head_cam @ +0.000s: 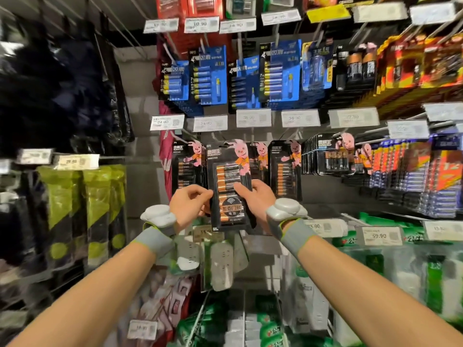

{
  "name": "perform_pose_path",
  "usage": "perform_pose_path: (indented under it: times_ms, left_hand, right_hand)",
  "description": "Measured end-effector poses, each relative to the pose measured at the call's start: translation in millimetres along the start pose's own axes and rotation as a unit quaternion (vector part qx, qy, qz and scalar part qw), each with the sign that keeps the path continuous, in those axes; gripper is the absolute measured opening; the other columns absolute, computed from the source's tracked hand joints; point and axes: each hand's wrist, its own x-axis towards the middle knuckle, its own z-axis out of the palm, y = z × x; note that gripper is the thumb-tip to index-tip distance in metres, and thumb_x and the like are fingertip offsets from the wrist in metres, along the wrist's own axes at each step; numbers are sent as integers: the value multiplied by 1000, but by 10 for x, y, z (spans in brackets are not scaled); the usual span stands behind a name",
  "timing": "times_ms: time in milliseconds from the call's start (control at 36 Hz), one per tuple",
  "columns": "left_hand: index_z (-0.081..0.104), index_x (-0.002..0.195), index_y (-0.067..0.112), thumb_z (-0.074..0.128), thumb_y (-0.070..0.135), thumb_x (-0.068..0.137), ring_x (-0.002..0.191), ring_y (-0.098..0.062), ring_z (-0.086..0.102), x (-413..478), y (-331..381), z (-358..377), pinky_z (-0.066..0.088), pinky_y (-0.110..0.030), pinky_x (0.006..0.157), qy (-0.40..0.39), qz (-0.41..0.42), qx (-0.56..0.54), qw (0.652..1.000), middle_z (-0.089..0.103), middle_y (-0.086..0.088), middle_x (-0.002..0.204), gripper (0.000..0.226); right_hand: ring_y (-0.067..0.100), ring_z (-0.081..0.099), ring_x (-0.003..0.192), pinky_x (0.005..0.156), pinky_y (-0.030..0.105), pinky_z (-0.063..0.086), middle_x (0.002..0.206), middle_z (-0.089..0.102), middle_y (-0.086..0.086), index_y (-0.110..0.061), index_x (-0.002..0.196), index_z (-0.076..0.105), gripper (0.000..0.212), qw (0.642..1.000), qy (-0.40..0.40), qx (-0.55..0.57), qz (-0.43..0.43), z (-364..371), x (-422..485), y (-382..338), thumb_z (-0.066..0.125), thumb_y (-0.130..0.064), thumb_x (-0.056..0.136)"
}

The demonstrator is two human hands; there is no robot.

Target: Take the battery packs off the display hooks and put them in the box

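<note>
A black battery pack (pixel 229 176) with copper-and-black cells and a pink rabbit figure hangs at the front of a display hook in the middle row. My left hand (pixel 191 205) pinches its left edge and my right hand (pixel 254 196) grips its right edge, thumb across the front. More packs of the same kind hang behind and beside it: one to the left (pixel 186 166) and one to the right (pixel 285 169). No box is in view.
Blue battery packs (pixel 210 76) hang on the row above, with price tags (pixel 253 118) on the hook ends. Dense stacks of packs (pixel 411 171) fill the right. Power strips (pixel 220 261) hang below my hands. Green-and-black bags (pixel 82 209) hang at left.
</note>
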Motion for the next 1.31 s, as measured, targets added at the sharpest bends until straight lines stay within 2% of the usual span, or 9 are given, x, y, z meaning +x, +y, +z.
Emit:
perform_pose_path:
  times_ms: [167,278,417,611,750,917,1056,1194,1306]
  left_hand:
    - [67,72,12,65,10,92,48,-17,55,225,5,-179,45,-28,53,42,20,-2,999,62,-4,57,21]
    - [68,71,16,68,13,90,56,-21,52,363,-10,-246,44,-32,62,60,24,-8,998,62,0,57,20]
    - [66,75,13,65,12,92,56,-20,50,470,-19,-288,47,-30,58,52,33,-11,998,59,-8,65,17]
    - [66,74,15,65,13,92,52,-15,52,613,-173,-291,48,-28,56,44,38,6,998,61,-3,62,19]
    - [67,74,17,65,15,92,41,-5,53,747,-243,-263,45,-22,47,37,32,35,998,62,5,54,18]
    - [66,82,18,63,16,93,50,-16,62,953,-336,-225,45,-25,49,-2,5,59,998,68,-3,69,12]
    - [65,84,15,61,8,94,50,-16,64,1080,-412,-180,48,-23,46,-29,-28,52,998,69,-8,77,13]
    - [66,104,9,60,9,94,52,-18,66,1260,-479,-142,53,-26,48,-44,-26,74,996,69,-11,81,12]
    - [63,104,13,55,11,97,60,-22,67,1299,-451,-151,59,-34,62,-65,-18,88,994,72,-15,83,11]
  right_hand:
    - [26,59,109,94,34,44,118,63,9,-9,122,56,46,1000,8,1,9,246,228,-133,60,-42,90]
    - [31,57,118,103,48,43,130,59,12,-10,131,51,75,1000,6,24,8,386,388,-113,64,-59,76]
    - [31,44,131,110,47,35,145,45,8,-9,142,40,68,999,26,16,32,493,515,-156,57,-48,90]
    - [35,53,121,103,52,42,134,56,12,-10,132,50,77,998,45,-1,41,613,726,51,57,-60,74]
    - [33,53,121,104,49,40,130,57,8,-9,129,50,59,997,50,-22,62,608,785,59,56,-51,88]
    - [33,35,137,112,49,30,152,35,7,-17,149,27,73,992,56,-56,99,624,985,139,49,-55,91]
    - [35,40,133,112,44,30,148,39,12,-11,147,30,67,982,71,-109,134,690,1182,171,49,-47,94]
    - [35,30,139,115,39,21,153,30,13,-10,148,26,70,962,79,-204,166,785,1375,256,41,-53,95]
    - [33,38,135,108,35,31,147,39,14,1,143,33,62,964,69,-197,167,821,1459,271,36,-43,101]
